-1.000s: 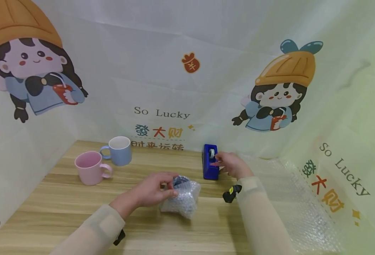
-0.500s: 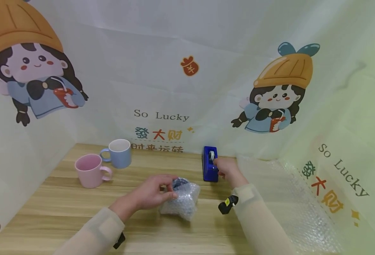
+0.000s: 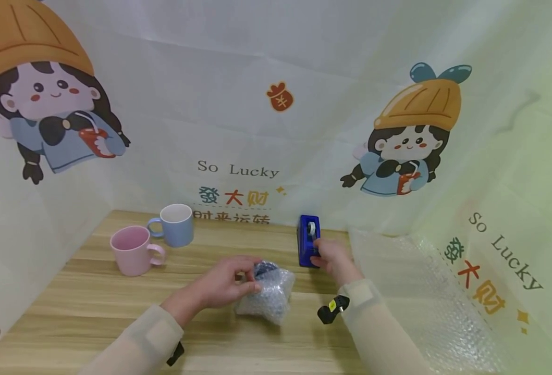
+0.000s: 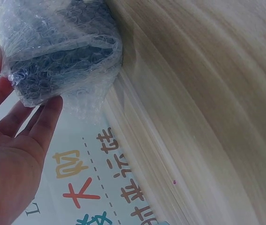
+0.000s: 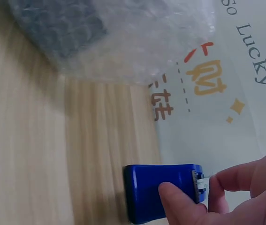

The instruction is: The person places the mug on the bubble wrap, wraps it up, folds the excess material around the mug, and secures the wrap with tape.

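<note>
A bundle of bubble wrap (image 3: 273, 294) with something dark blue inside stands on the table in front of me. My left hand (image 3: 231, 281) holds it at its upper left edge; in the left wrist view thumb and fingers lie around the wrapped dark end (image 4: 34, 79). To the right, my right hand (image 3: 334, 258) is at the front of a blue tape dispenser (image 3: 306, 242). The right wrist view has its fingertips pinching the end of the tape (image 5: 202, 183) at the cutter, while another finger rests on the dispenser body (image 5: 144, 192).
A pink mug (image 3: 132, 252) and a light blue mug (image 3: 177, 226) stand at the left of the wooden table (image 3: 93, 312). A sheet of bubble wrap (image 3: 407, 291) lies along the right side. Printed cloth (image 3: 238, 104) walls the table in at the back and sides.
My right hand has come in from beside the dispenser to its front end, lowering toward me, and now pinches the tape. My left hand and the bundle have stayed in place.
</note>
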A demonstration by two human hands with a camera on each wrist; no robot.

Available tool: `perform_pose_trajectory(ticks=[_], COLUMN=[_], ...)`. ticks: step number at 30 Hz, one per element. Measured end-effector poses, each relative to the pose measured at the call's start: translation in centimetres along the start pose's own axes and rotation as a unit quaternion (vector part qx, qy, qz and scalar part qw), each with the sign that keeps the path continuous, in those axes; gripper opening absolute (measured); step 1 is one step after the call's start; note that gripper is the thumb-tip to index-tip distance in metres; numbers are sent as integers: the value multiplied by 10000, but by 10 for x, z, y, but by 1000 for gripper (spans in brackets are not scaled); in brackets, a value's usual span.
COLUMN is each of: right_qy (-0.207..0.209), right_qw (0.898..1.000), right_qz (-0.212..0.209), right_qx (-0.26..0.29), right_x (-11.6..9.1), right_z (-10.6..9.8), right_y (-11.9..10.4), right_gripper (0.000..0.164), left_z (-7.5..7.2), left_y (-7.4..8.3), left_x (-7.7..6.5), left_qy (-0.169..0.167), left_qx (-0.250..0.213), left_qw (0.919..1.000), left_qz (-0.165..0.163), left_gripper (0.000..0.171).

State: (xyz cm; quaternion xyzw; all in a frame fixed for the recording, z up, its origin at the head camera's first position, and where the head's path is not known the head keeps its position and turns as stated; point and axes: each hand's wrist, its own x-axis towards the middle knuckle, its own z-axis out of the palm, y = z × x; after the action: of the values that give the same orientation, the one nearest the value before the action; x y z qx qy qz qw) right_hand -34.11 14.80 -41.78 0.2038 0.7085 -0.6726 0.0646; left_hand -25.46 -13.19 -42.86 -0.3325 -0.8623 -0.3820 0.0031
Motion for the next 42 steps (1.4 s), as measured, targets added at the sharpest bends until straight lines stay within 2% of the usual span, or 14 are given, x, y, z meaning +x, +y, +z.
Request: perform_pose_trajectory(ticks=[3,10,18,23,27,30,32,34,38,42], right_qy=[-45,-155,-369,-407,-364,-398,-446,-460,-550,-706], right_qw=[9998,9998,9991,9991,9993,9990,9985,9975,9914,9809], right_qz=[-27,-43,210,127,-51,-203,-280,-363,-565,-809], right_qx=[185,135,9,-20,-85,-23,123,384,1045,1619], right_x=[2,-2,-6,-6,-9,-12,-15,-19,-25,-30], right_z=[0,-3,-7,-9,-10,-10,-9,-9,-5,-3], right_y=[6,7,4,6,6,7,9,12,20,29], right_gripper=[46,38,43,42,34,19,8,3,8,9], left_z=[-1,-1,1,2,2,2,2,2,1,1], left_y=[0,0,-1,-2,-2,-3,-3,-3,-3,-3], left_x=[1,1,-1,-1,-1,-1,-2,-2,-2,-2], left_qy=[6,-36,-40,-16,52,90,100,88,62,65], left_qx=[46,41,-9,16,34,8,0,6,10,23], left_qw=[10000,9999,9997,9998,10000,10000,9999,10000,10000,10000], left_qz=[-5,-117,-226,-190,-67,-7,-7,-14,-52,-55], left_gripper=[23,22,23,22,22,22,22,22,22,21])
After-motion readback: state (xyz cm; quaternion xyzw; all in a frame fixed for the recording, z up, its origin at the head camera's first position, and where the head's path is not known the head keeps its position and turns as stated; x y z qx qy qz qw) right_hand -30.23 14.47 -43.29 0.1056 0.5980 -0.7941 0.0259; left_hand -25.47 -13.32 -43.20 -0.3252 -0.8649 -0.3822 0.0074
